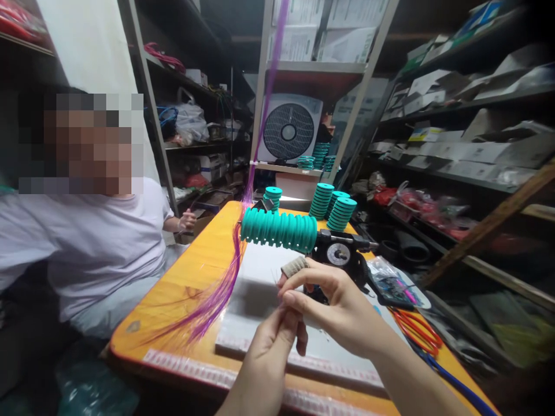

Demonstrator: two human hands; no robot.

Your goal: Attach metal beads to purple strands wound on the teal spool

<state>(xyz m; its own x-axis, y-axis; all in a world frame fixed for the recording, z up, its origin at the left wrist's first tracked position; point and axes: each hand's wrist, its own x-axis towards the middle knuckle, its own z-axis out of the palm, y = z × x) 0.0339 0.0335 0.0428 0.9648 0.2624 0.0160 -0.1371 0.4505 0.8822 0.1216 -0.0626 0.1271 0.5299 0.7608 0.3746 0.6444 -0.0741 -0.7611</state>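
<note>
My left hand (275, 341) and my right hand (327, 292) meet above a pale board (255, 289) on the table. Both are closed, thumbs and fingertips pinched together. Faint thin strands stick out by the fingertips, but what the fingers grip is too small to make out. A beige wrap (295, 266) covers one finger of my right hand. Just beyond, a teal ribbed cylinder (280, 228) with pale dots along its underside lies sideways on a black holder with a round dial (338, 254). Long purple strands (225, 294) hang at its left end and spread over the table.
Teal spools (321, 201) stand at the back of the yellow table (182, 277). Orange-handled scissors (418, 332) and a plastic bag (390, 280) lie at right. Another person (108, 254) sits at left. A box fan (287, 130) and loaded shelves (468, 144) stand around.
</note>
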